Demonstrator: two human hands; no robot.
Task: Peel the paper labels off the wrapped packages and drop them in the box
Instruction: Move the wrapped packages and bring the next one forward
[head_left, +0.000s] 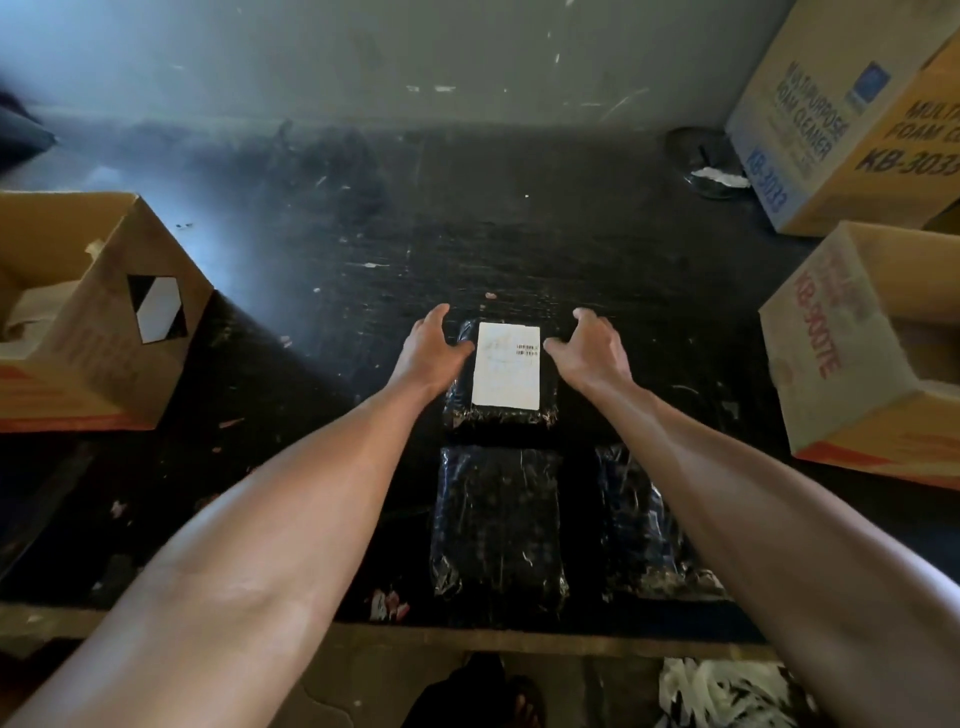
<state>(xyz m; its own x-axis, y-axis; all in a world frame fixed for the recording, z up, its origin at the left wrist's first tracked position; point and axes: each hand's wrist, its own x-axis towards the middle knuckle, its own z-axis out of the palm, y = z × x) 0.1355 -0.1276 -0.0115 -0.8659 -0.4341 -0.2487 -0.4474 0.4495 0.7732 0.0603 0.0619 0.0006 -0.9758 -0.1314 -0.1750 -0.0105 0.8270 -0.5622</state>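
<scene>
A black wrapped package (500, 415) lies flat on the dark table with a white paper label (505, 366) stuck on its top. My left hand (432, 347) sits at the package's left edge, fingers spread, thumb near the label's upper left corner. My right hand (589, 349) hovers at the right edge, fingers apart, thumb tip close to the label's right side. Neither hand holds anything. Two more black wrapped packages lie nearer me with no label showing: one in the middle (497, 519), one (641, 525) partly hidden under my right forearm.
An open cardboard box (98, 332) with crumpled paper inside stands at the left. Another open box (852, 358) stands at the right, with a closed foam cleaner carton (831, 119) behind it. Paper scraps (387, 605) lie by the table's front edge.
</scene>
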